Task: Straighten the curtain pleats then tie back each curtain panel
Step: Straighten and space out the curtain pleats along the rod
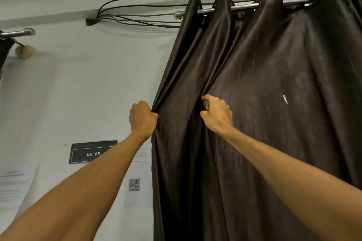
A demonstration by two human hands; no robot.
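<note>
— Hands?
— Two, both raised. Left hand point(143, 118) clenched on the left edge of the curtain point(274, 103). Right hand point(216, 116) curled, pinching a fold just to the right.

— Curtains?
— One dark curtain in full, hanging above, between and below both hands. Three pleat tops peaking over the rod point(242, 7), more bunched far right. Sliver of a second curtain point(4, 53) far left of the left hand.

— Rods?
— Two. The rod high above the right hand, threaded through the curtain top. Second rod point(17, 32) well up-left of the left hand.

— Anything else?
— Several black cables point(137, 11) above the left hand, fanning from one wall hole toward the rod. One sign point(92, 152), "WS 05", below the left hand, partly behind the forearm. One QR code point(134, 184) lower still. Blurred papers point(15, 182) down-left, number unclear.
</note>
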